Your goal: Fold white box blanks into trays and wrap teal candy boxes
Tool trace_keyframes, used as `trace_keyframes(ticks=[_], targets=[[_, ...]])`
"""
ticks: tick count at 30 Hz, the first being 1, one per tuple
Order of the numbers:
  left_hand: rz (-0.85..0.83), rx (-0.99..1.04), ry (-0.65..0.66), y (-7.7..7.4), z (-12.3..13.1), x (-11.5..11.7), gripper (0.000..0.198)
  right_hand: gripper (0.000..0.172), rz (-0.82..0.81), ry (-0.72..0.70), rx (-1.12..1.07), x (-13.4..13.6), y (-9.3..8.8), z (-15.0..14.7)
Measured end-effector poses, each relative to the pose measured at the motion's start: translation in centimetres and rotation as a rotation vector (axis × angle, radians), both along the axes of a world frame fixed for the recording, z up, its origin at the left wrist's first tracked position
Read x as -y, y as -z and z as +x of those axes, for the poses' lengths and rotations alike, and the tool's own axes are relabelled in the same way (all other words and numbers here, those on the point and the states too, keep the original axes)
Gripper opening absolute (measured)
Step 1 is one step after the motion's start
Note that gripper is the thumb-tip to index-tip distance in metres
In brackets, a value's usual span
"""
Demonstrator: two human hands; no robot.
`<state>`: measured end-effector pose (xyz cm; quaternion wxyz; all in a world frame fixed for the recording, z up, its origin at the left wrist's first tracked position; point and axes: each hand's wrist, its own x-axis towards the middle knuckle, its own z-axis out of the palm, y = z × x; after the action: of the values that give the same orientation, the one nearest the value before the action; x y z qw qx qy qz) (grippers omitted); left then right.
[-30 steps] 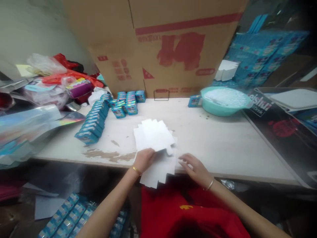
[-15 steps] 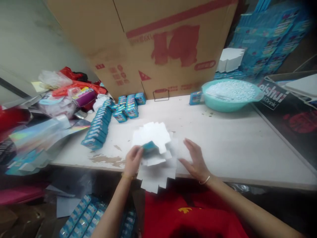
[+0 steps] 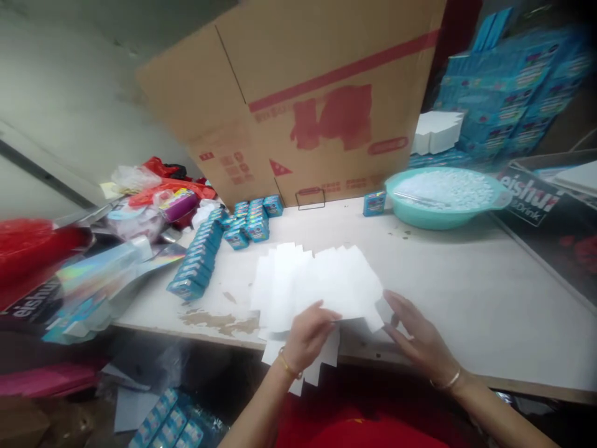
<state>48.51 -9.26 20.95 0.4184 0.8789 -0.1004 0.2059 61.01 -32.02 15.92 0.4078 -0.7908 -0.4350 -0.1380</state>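
Observation:
A flat, unfolded carton blank (image 3: 336, 280), white side up, is held slightly above the table's front part. My left hand (image 3: 310, 336) pinches its lower edge between thumb and fingers. At the blank's right end, my right hand (image 3: 420, 339) has thumb and fingers around a small end flap. Under and left of it lie more white carton blanks (image 3: 275, 292), fanned out, some hanging over the table's front edge. Any print on the blanks' underside is hidden.
A row of small blue boxes (image 3: 198, 258) and a cluster of them (image 3: 256, 227) stand at left. One blue box (image 3: 374, 203) stands beside a turquoise basin (image 3: 424, 218) of small white pieces. A large cardboard box (image 3: 280, 137) stands behind; mixed bags (image 3: 140, 208) lie far left.
My left hand has moved right with a blank, which now lies white side up instead of showing blue. My right hand has come to the blank's right end. The camera view has shifted.

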Motion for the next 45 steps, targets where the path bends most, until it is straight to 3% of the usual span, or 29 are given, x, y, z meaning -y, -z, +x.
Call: trace_keyframes(ticks=[3, 9, 14, 16, 19, 20, 22, 24, 29, 33, 36, 40, 45], targets=[[-0.050, -0.170, 0.067, 1.7, 0.6, 1.5, 0.019, 0.050, -0.050, -0.024, 0.044, 2.0, 1.2, 0.6], [-0.170, -0.359, 0.050, 5.1, 0.8, 2.8, 0.027, 0.029, -0.145, -0.057, 0.070, 5.1, 3.3, -0.4], [-0.163, -0.457, 0.177, 5.0, 0.4, 3.0, 0.025, 0.022, -0.024, -0.137, -0.297, 5.6, 3.9, -1.2], [-0.008, -0.453, 0.274, 4.4, 0.0, 3.0, 0.027, 0.023, 0.030, -0.090, -0.421, 5.5, 3.8, -1.2], [0.418, -0.403, 0.336, 4.2, -0.8, 2.7, 0.057, 0.026, 0.055, -0.035, -0.532, 5.3, 3.7, -1.2], [0.521, -0.386, 0.311, 4.4, -1.1, 2.6, 0.058, 0.026, 0.067, -0.016, -0.606, 5.3, 3.6, -1.3], [0.574, -0.365, 0.250, 5.2, -1.6, 2.5, 0.046, 0.028, 0.091, 0.020, -0.774, 5.2, 3.6, -1.5], [0.505, -0.340, 0.221, 6.4, -1.9, 2.3, 0.040, 0.029, 0.117, 0.042, -0.880, 5.2, 3.5, -1.8], [0.150, -0.334, 0.164, 8.0, -1.7, 1.8, 0.031, 0.033, 0.114, -0.019, -0.830, 5.2, 2.8, -2.3], [-0.015, -0.396, 0.141, 7.5, -1.2, 1.5, 0.025, 0.034, 0.092, -0.018, -0.758, 5.3, 2.8, -2.5], [0.030, -0.463, 0.105, 6.6, -0.9, 1.9, 0.025, 0.031, 0.081, -0.039, -0.683, 5.4, 3.1, -2.7], [0.309, -0.468, -0.007, 4.8, 0.1, 3.4, 0.026, 0.025, 0.004, -0.112, -0.477, 5.2, 3.6, -2.7], [0.745, -0.446, 0.048, 2.7, 2.5, 5.7, 0.025, 0.028, -0.160, -0.201, -0.223, 4.1, 4.4, -2.2]])
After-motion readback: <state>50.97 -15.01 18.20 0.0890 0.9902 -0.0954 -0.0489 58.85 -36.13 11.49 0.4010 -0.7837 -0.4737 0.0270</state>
